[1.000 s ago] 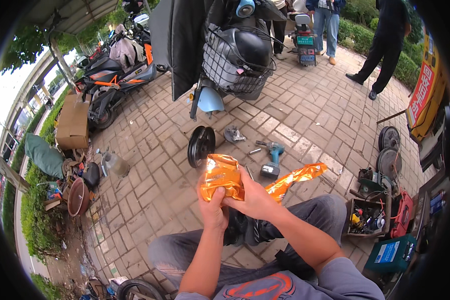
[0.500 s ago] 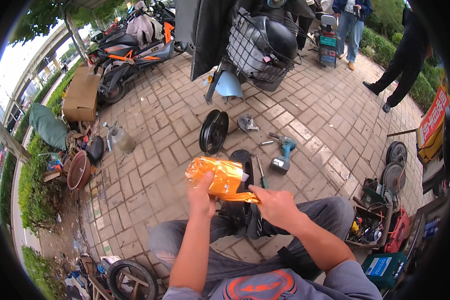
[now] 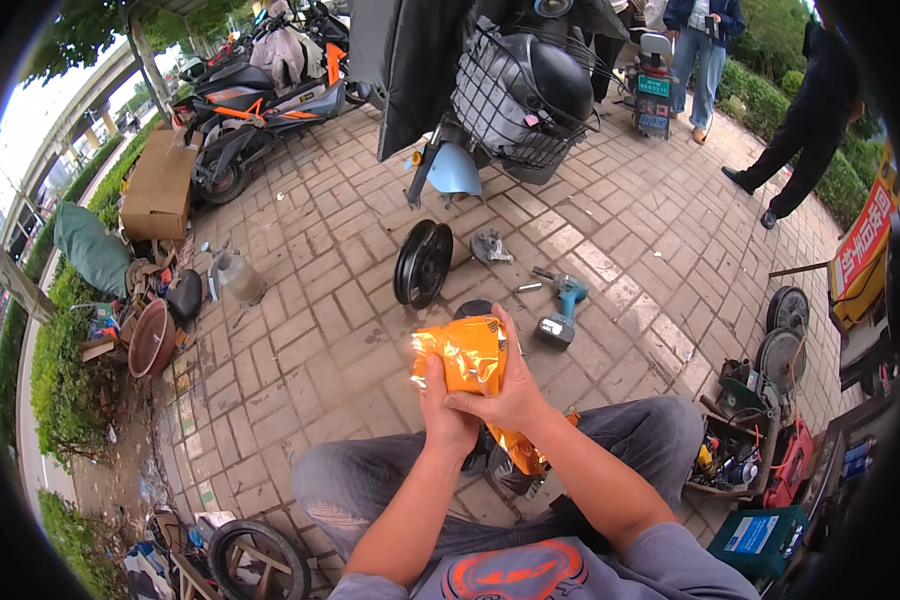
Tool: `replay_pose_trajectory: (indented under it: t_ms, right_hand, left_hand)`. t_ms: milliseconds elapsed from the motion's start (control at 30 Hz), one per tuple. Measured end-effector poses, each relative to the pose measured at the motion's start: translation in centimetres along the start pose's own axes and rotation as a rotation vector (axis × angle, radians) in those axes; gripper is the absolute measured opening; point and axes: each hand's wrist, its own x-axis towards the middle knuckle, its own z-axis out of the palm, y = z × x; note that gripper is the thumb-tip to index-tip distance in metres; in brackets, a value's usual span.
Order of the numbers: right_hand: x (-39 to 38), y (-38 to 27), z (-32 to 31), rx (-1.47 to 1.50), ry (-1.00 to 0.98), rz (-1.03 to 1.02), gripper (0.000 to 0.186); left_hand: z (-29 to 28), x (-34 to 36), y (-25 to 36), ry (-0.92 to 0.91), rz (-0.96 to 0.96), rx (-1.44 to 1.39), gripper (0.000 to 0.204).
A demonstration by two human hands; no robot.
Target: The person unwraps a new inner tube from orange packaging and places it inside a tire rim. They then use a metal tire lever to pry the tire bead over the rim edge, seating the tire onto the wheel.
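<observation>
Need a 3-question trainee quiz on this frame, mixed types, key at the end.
1. Multiple choice: what do the left hand and right hand hold together?
A) a black helmet
B) an orange foil packet
C) a green sack

2. True or false: the teal power tool lies on the paving.

3. Order these from left to right in the picture: black wheel, teal power tool, cardboard box.

Key:
1. B
2. True
3. Cardboard box, black wheel, teal power tool
</observation>
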Motion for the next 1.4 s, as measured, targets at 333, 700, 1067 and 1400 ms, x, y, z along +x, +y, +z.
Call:
replay_pose_trajectory:
  t_ms: [333, 700, 1067, 1400]
  right_hand:
    - [-0.1, -3.0, -1.0, 0.337, 0.017, 0.153, 0.084]
    - [-1.8, 2.2, -2.2, 0.435, 0.116, 0.544, 0.059]
    - [-0.6, -1.1, -4.4, -0.268, -0.309, 0.278, 0.09]
    - [-1.1, -0.8, -4.2, 0.558, -0.114, 0.493, 0.04]
  left_hand:
    - [0.8, -0.2, 4.2, -0.355, 0.228, 0.678, 0.116]
    - [-0.6, -0.1, 2.6, -0.368, -0.1, 0.945, 0.089]
    - [-2.3, 0.3, 1.3, -0.193, -0.036, 0.692, 0.044]
    - [-0.7, -0.4, 2.5, -0.282, 0.192, 1.292, 0.054]
